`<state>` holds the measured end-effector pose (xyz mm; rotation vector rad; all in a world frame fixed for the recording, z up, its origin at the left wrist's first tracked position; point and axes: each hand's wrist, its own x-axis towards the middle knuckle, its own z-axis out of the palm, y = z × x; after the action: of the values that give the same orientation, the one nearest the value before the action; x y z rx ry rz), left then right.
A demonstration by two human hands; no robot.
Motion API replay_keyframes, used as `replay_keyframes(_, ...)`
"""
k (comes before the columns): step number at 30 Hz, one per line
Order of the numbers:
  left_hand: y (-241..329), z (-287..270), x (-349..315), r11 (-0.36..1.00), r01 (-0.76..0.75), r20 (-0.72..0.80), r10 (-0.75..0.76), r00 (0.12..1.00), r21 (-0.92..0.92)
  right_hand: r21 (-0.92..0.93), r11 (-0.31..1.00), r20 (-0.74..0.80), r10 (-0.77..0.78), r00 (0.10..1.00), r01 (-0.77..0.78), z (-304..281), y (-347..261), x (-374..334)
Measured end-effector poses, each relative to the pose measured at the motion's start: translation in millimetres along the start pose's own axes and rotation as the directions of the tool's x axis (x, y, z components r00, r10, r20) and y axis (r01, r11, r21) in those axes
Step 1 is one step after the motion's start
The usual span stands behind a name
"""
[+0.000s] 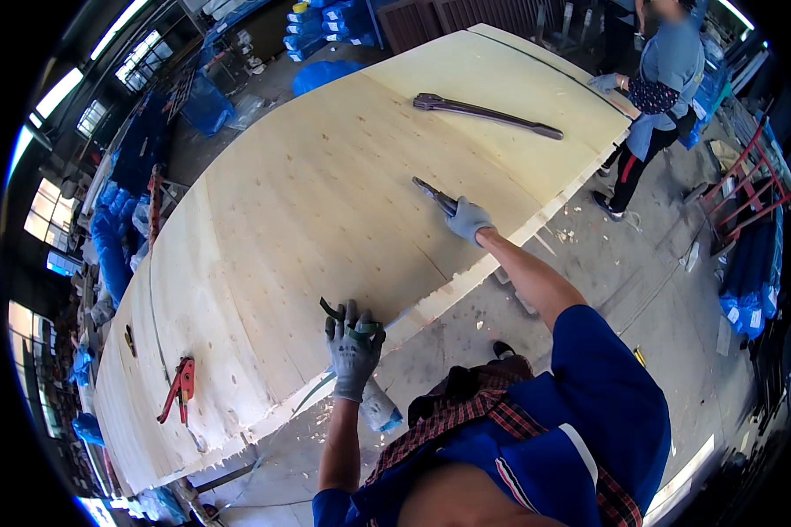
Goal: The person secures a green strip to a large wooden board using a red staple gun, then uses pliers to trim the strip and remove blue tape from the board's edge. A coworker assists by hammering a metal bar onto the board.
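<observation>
In front of me lies a large pale plywood sheet [281, 202]. My gloved left hand [353, 351] is at its near edge, fingers closed round a dark green strapping band [360, 332]. One end of that band curls up past the fingertips, and a greener length [315, 393] hangs below the edge. My gloved right hand [468, 220] grips a dark metal hand tool [432, 195], its kind unclear, held over the sheet. Further off, a long dark two-handled tool [492, 116] lies on the wood. A red-handled tool [181, 388] rests at the left.
A dark band [554, 68] crosses the sheet's far end, and another runs across its left part. By the far right corner stands a person [668, 79], one gloved hand on the edge. A red metal frame [751, 180] and blue-wrapped bundles [751, 272] are at the right.
</observation>
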<state>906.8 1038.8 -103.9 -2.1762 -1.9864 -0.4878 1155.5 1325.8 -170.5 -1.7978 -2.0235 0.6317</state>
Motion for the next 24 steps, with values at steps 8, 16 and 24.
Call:
replay_keyframes(8,3.3,1.8,19.4,1.000,0.004,0.089,-0.004,0.996,-0.004,-0.073,0.986,-0.389,-0.166,0.906,0.149,24.5,28.8,80.8)
replay_keyframes(16,57.5,-56.0,2.3,0.910,0.414,0.158,-0.410,0.898,0.008,0.001,0.964,-0.375,-0.248,0.893,0.268,36.0,29.1,70.9)
replay_keyframes(24,131.5,-122.4,30.3,0.230,0.436,0.421,-0.113,0.900,-0.870,-0.024,0.959,-0.420,-0.265,0.868,0.281,36.0,28.4,75.1)
